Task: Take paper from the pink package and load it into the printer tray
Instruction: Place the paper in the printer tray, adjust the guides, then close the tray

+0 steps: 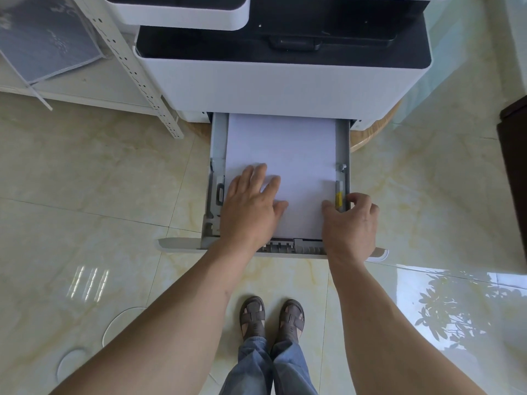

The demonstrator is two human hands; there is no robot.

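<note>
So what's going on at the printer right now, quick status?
Left hand flat on the paper in the open tray. Right hand pinching the yellow side guide. Nothing in the way.

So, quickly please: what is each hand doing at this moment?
Left hand: open, flat on the paper in the printer tray.
Right hand: fingers pinched at the yellow side guide on the tray's right wall.
</note>
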